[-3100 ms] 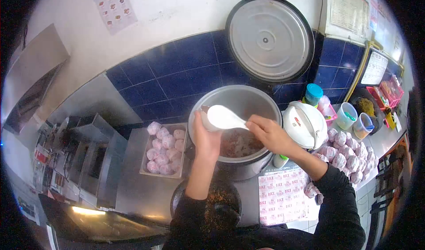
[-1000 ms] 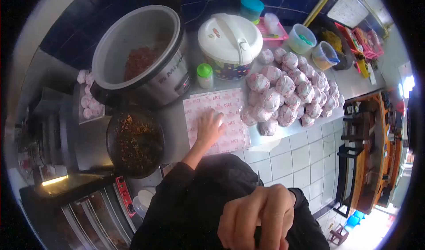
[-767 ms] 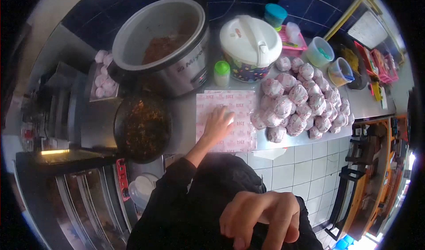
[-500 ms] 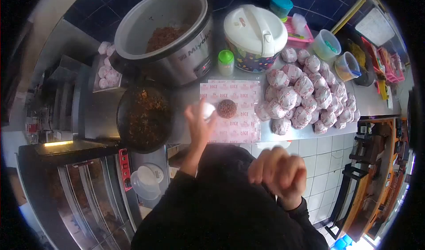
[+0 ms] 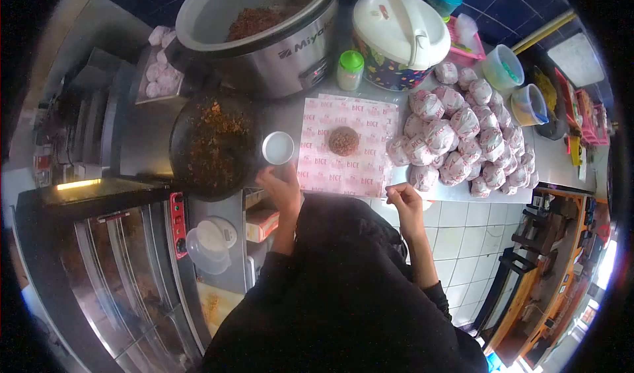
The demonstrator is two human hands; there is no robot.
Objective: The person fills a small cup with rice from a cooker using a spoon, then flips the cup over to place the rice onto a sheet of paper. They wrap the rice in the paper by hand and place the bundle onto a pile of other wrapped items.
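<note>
A round brownish rice patty lies in the middle of pink-printed wrapping paper, which is stacked on the steel counter. Left of the paper a small white cup stands with its opening up. My left hand is just below the cup, fingers apart and not wrapped around it. At the paper's near right corner my right hand is closed, its fingertips pinched at the paper's edge. Right of the paper is a large pile of wrapped rice parcels.
A dark pan of cooked filling stands at left. Behind are a large rice cooker, a green-capped bottle and a white-lidded rice jar. Plastic tubs stand at back right. A glass-fronted warmer is at lower left.
My left hand has set the white cup down left of the paper and drawn back from it. My right hand has moved up to the paper's near right corner. The view has shifted slightly.
</note>
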